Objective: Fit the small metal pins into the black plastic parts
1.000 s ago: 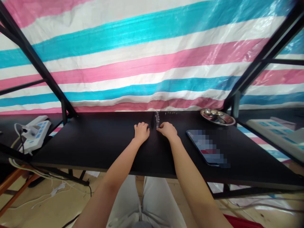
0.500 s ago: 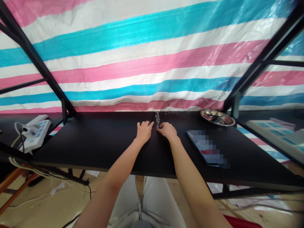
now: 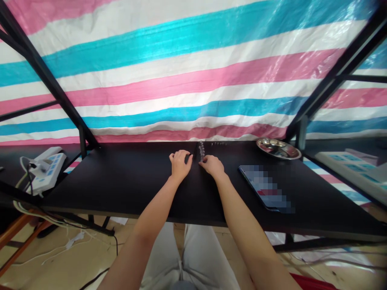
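A row of small clear beads [image 3: 201, 149] stretches across the black tabletop [image 3: 121, 177], away from me toward the back edge. At the near end of that row, my right hand [image 3: 213, 166] has its thumb and fingertips pinched together on what looks like the last clear bead; the fingers partly hide it. Left of the row, my left hand [image 3: 180, 164] rests low over the table, fingers bent and slightly apart, thumb toward the beads. Nothing plainly shows in it. Several more tiny clear beads [image 3: 219, 143] lie near the back edge, right of the row.
A divided metal plate [image 3: 279, 149] stands at the back right. Nearer to me is a phone [image 3: 263, 189], its screen blurred. White power strips [image 3: 46, 171] with cables lie at the left. A striped plastic sheet [image 3: 181, 80] hangs behind the table between black frame bars.
My left hand has drawn slightly left, away from the row, and its fingers have curled more. My right hand stays pinched at the row's near end.
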### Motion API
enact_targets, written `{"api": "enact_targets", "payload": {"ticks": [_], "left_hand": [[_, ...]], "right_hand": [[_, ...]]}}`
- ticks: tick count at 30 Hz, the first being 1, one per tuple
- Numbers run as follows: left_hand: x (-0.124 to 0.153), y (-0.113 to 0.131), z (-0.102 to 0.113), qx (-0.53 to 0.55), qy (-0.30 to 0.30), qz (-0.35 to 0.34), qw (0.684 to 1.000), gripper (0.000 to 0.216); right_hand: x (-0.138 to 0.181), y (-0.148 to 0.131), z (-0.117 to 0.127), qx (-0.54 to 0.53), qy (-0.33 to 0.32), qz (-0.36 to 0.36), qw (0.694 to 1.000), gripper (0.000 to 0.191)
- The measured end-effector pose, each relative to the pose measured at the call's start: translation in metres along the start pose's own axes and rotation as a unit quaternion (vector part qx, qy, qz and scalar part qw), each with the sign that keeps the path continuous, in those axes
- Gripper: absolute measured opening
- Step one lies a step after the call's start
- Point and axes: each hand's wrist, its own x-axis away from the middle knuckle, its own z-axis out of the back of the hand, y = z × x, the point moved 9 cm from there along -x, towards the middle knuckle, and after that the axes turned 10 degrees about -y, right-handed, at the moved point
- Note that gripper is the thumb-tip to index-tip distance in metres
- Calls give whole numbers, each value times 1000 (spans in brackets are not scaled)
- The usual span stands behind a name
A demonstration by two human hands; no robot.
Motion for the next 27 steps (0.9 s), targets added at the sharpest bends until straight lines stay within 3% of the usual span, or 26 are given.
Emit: {"api": "enact_targets", "payload": {"ticks": [12, 18, 27], "left_hand": [[2, -1, 13, 23, 59, -2, 998, 13], [2, 0, 15, 30, 70, -12, 997, 12], [3, 11, 12, 31, 27, -45, 998, 24]], "right_hand": [[16, -46, -2, 18, 34, 177, 984, 19], [17, -50, -2, 21, 40, 195, 980, 18], [17, -53, -5, 39, 37, 198, 979, 19]]}}
